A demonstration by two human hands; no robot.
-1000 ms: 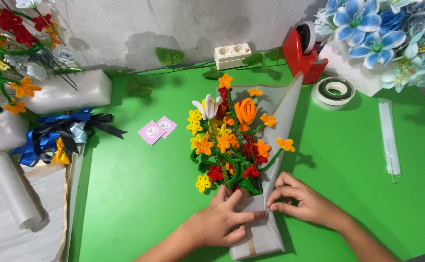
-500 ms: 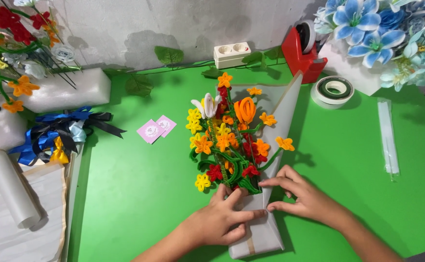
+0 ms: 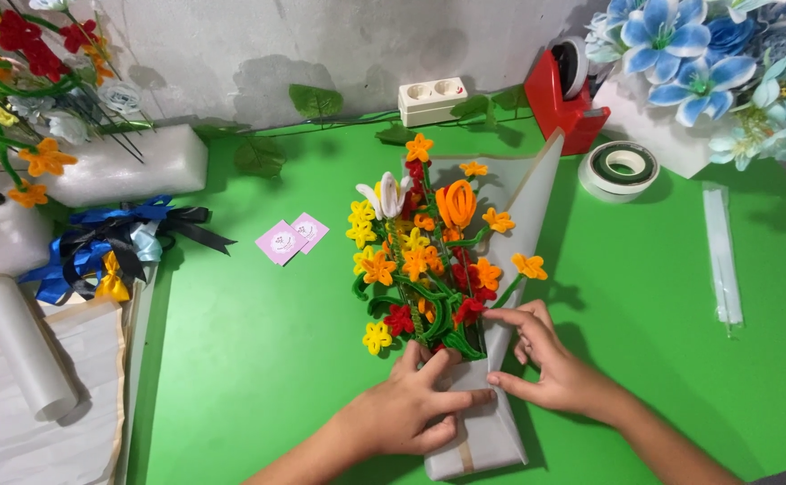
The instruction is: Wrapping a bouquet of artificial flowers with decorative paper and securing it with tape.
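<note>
Both hands flat and open, left hand and right hand pressing the wrapping paper round the bouquet, mid-table. Light, crushable stuff; best held at the stems.

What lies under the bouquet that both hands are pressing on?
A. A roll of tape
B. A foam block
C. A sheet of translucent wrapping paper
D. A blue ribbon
C: the bouquet lies on pale wrapping paper, with the left hand and right hand pressing its lower folds.
</note>
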